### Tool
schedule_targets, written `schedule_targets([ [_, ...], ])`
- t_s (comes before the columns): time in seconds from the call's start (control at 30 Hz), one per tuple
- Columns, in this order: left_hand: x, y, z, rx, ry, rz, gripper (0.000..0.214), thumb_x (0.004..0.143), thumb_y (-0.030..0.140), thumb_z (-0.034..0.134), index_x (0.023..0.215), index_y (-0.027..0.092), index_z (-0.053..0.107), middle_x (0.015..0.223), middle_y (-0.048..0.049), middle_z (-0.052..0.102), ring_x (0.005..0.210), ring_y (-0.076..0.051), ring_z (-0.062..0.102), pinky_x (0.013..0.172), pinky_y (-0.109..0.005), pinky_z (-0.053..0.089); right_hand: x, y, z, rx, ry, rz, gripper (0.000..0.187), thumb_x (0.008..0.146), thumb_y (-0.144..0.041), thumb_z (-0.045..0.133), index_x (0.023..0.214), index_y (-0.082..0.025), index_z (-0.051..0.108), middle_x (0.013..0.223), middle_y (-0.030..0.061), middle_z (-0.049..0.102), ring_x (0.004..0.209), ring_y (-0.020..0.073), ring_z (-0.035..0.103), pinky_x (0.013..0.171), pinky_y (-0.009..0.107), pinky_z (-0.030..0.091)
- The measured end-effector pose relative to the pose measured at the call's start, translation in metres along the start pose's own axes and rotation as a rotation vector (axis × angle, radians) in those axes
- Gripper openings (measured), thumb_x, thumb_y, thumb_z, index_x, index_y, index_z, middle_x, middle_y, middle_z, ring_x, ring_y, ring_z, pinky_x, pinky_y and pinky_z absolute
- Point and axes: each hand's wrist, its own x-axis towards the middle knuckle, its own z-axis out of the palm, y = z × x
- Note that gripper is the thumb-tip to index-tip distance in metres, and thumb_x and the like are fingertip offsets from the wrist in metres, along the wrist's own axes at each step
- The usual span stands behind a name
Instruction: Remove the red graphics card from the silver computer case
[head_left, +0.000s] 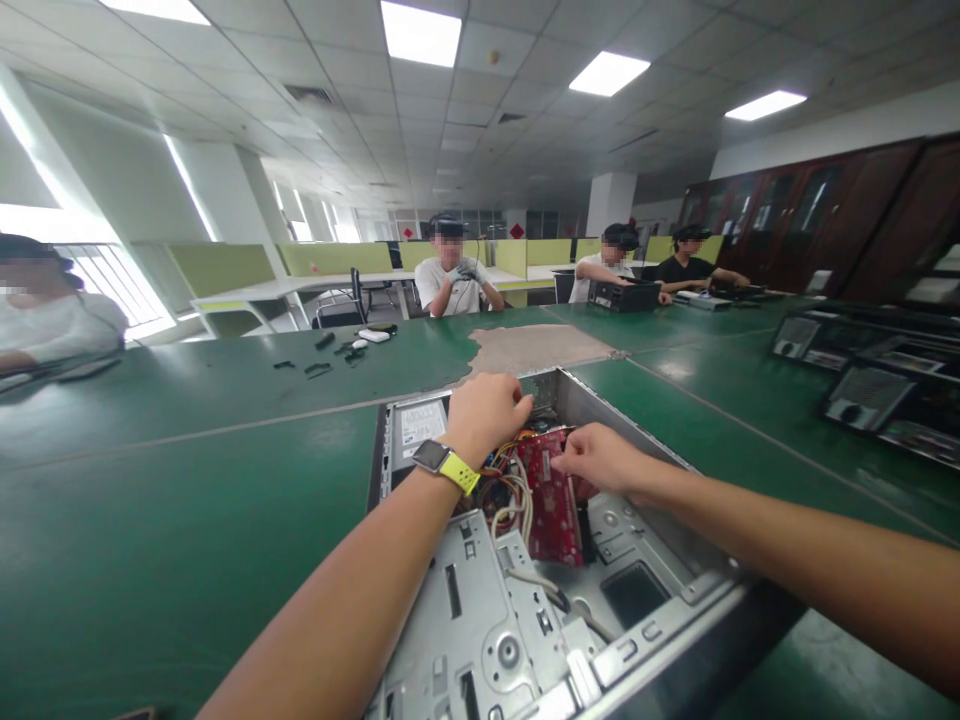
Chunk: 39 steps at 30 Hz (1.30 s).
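Observation:
An opened grey computer case (480,640) lies on the green table (172,520) in front of me. Inside it a red circuit card (551,505) stands among white and coloured cables (510,490). My left hand (486,415), with a watch on a yellow strap at the wrist, reaches into the far part of the case with its fingers curled; what they hold is hidden. My right hand (600,458) pinches the upper edge of the red card.
Small dark parts and a white object (373,336) lie on the table at the back left. Other computer cases (885,385) sit at the right. Several people sit at the far side, one at the left edge. A worn patch (536,348) marks the table.

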Motion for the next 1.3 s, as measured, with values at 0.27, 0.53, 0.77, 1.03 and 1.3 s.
schedule_targets([
  [0.27,0.003,-0.002,0.004,-0.003,-0.028,0.010,0.032,0.082,0.045,0.047,0.080,0.025,0.072,0.078,-0.0081,0.070,0.073,-0.024,0.065,0.060,-0.032,0.047,0.000,-0.055,-0.052,-0.778,-0.183,-0.167,0.020,0.077,-0.023,0.058,0.058,-0.017,0.054,0.048,-0.0007,0.056,0.046,0.0123,0.053,0.045,0.023,0.031],
  [0.53,0.005,-0.004,0.002,-0.018,-0.028,0.006,0.030,0.081,0.043,0.047,0.079,0.026,0.072,0.079,-0.0070,0.071,0.076,-0.025,0.064,0.060,-0.032,0.046,-0.004,-0.104,-0.046,-1.225,-0.195,-0.241,0.013,0.064,-0.007,0.062,0.055,-0.016,0.061,0.042,-0.0022,0.048,0.049,0.0131,0.049,0.054,0.026,0.032],
  [0.77,0.011,-0.005,0.000,-0.159,0.092,-0.054,0.028,0.081,0.043,0.049,0.078,0.026,0.071,0.074,-0.0042,0.069,0.069,-0.020,0.061,0.057,-0.029,0.041,-0.031,-0.101,-0.093,-0.994,-0.021,-0.376,0.020,0.074,-0.031,0.068,0.059,-0.018,0.061,0.055,-0.0027,0.054,0.056,0.0093,0.048,0.055,0.024,0.031],
  [1.03,0.015,-0.030,-0.037,-0.544,0.712,-0.284,0.032,0.088,0.041,0.041,0.078,0.019,0.062,0.068,-0.0015,0.062,0.059,-0.011,0.051,0.057,-0.026,0.038,-0.054,-0.128,-0.122,-0.854,0.104,-0.217,0.029,0.083,-0.037,0.058,0.073,-0.010,0.063,0.061,-0.0011,0.060,0.056,0.0056,0.053,0.057,0.021,0.036],
  [1.3,0.010,-0.019,-0.022,-0.483,0.465,-0.253,0.028,0.084,0.043,0.045,0.077,0.023,0.063,0.067,-0.0001,0.063,0.061,-0.013,0.053,0.057,-0.026,0.036,-0.025,-0.049,-0.060,-0.628,-0.239,0.238,0.015,0.073,-0.013,0.053,0.059,-0.016,0.055,0.049,-0.0007,0.056,0.043,0.0138,0.055,0.045,0.025,0.043],
])
